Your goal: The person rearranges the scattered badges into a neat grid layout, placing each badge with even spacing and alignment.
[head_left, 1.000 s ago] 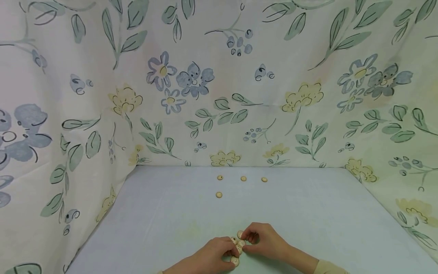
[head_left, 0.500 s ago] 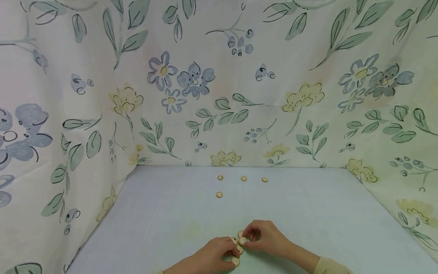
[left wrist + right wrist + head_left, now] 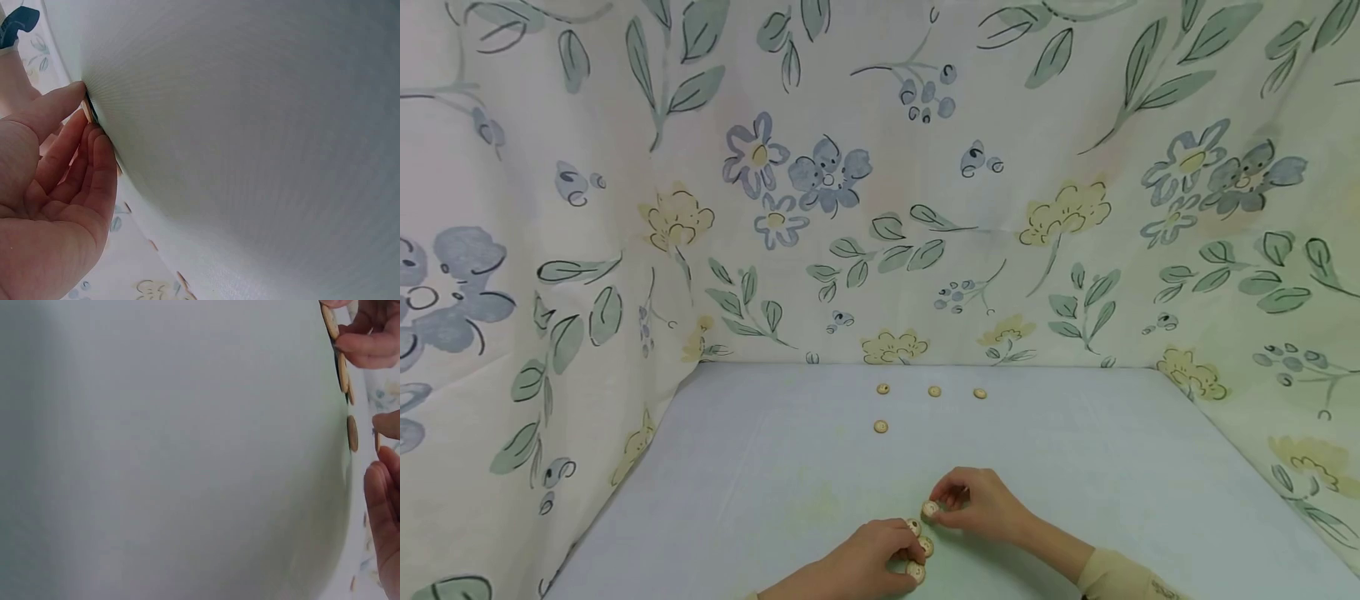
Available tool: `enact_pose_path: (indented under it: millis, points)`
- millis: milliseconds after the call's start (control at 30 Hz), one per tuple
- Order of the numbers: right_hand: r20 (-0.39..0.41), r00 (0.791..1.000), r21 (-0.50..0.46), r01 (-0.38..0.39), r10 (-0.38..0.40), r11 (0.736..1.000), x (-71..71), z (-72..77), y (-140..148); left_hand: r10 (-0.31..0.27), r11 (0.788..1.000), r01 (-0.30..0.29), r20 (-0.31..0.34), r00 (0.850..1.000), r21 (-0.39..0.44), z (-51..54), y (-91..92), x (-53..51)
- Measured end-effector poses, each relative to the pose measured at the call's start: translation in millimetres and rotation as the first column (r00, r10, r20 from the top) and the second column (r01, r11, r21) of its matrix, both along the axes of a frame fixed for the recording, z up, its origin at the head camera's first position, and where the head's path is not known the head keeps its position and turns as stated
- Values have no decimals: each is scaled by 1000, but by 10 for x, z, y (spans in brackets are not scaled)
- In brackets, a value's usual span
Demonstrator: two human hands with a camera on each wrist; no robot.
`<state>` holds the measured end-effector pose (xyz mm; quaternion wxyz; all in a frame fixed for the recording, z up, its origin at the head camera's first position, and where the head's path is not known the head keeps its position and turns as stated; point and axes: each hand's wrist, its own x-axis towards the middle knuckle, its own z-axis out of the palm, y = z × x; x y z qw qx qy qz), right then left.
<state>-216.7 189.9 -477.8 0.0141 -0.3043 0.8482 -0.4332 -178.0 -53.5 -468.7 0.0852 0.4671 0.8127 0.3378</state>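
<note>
Several round, pale wooden buttons lie close together at the table's near side. My left hand rests there with bent fingers, thumb and fingertips at opposite edges of the nearest button; its fingers also touch another button. A button with a dark spot lies just beyond the fingers. My right hand pinches a button between thumb and fingertips. In the right wrist view this pinched button is raised off the table, beside a button lying flat.
Farther back on the pale table lie three buttons in a row, at left, middle and right. A fourth sits nearer, below the left one. Floral cloth hangs behind and along the sides.
My right hand has taken a button from beside my left fingers and moved it farther from me, over the far button of the cluster. The left hand has barely moved.
</note>
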Motion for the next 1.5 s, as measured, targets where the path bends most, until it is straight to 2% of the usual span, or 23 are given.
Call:
enact_pose_path:
  millis: [467, 700, 1000, 1333, 1500]
  points:
    - [17, 997, 53, 79, -80, 995, -282, 16, 21, 14, 1000, -14, -14, 1000, -14, 16, 0, -5]
    - [-12, 994, 59, 108, -108, 992, -425, 17, 46, 26, 999, -26, -4, 1000, -38, 20, 4, -7]
    - [6, 979, 127, 203, -205, 971, -593, -3, 76, 28, 999, -25, 52, 998, -44, 19, 8, 1]
    - [-12, 966, 133, 256, -257, 957, -748, -5, 100, 28, 999, -25, 65, 998, -37, -4, 13, 6]
    - [-7, 958, 134, 285, -287, 949, -860, -3, 108, 32, 999, -29, 47, 998, -45, 5, 18, -3]
